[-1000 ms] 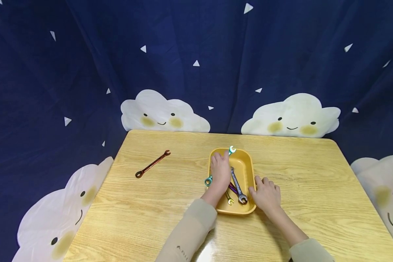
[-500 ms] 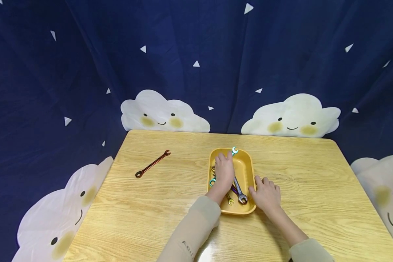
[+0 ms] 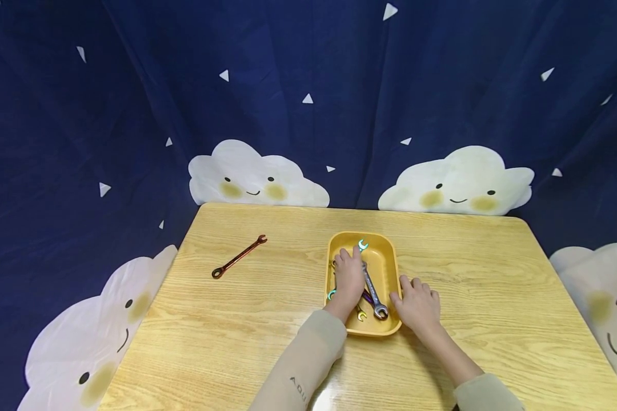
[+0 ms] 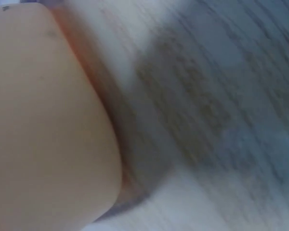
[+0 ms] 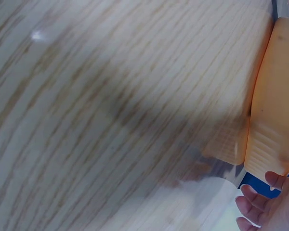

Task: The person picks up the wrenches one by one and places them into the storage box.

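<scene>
My left hand (image 3: 349,279) is inside the yellow tray (image 3: 391,257), its fingers gripping a teal combination wrench (image 3: 363,245) whose middle is hidden under the hand. Beside it in the tray lie a silver wrench (image 3: 372,291), a purple wrench (image 3: 366,295) and a gold wrench (image 3: 361,314), each partly covered. My right hand (image 3: 419,302) rests at the tray's right side, thumb against the wall and fingers loosely spread. In the right wrist view, the fingertips (image 5: 253,202) show near the tray's outer wall (image 5: 274,96). The left wrist view does not show the left hand.
A red wrench (image 3: 239,257) lies on the wooden table (image 3: 226,337) left of the tray. Behind the table hangs a dark blue curtain (image 3: 267,68) with smiling clouds.
My left hand has shifted slightly right, then a little back, and lowered the teal wrench from across the tray's rim into the tray. The right hand and red wrench stay put.
</scene>
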Demonstrator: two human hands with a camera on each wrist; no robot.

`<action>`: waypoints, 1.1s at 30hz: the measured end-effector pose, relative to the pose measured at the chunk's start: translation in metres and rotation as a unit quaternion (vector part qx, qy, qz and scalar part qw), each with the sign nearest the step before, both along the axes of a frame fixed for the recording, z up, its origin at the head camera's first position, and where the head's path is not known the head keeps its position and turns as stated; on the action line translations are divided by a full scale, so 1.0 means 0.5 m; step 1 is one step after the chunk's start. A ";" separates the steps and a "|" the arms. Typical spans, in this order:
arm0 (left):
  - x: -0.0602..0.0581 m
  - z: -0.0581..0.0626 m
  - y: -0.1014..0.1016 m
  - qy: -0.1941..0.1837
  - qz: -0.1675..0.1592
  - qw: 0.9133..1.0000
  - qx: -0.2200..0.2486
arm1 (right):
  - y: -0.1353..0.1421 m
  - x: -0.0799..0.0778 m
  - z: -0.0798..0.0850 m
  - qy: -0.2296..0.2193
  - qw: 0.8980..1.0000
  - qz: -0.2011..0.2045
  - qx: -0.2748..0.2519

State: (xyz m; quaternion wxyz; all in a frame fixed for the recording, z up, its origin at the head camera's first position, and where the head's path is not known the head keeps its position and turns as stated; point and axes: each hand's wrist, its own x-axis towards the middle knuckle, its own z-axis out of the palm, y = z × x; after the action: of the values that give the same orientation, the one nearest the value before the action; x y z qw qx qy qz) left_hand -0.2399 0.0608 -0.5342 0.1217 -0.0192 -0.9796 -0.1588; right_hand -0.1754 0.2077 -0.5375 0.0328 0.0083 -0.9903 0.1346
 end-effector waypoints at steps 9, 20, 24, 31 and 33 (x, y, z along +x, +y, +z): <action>-0.001 -0.026 -0.001 -0.029 0.009 0.999 0.012 | 0.000 -0.001 0.000 -0.010 1.000 0.000 -0.001; 0.002 -0.040 -0.002 -0.077 0.004 0.997 0.004 | 0.002 -0.002 -0.001 -0.011 1.000 0.000 -0.003; 0.003 -0.041 -0.001 -0.078 0.004 0.997 0.000 | 0.002 -0.003 -0.001 -0.013 1.000 0.000 -0.003; 0.004 -0.045 0.000 -0.083 -0.001 0.996 -0.021 | 0.001 -0.002 0.001 -0.012 1.000 -0.001 -0.003; 0.005 -0.046 0.000 -0.081 -0.001 0.996 -0.024 | 0.000 -0.002 0.001 -0.011 1.000 -0.002 -0.002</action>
State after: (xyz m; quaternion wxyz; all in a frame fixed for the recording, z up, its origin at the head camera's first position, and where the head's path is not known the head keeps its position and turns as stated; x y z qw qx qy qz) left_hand -0.2374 0.0606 -0.5571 0.0413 -0.0103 -0.9897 -0.1367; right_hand -0.1762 0.2078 -0.5369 0.0223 0.0049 -0.9904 0.1367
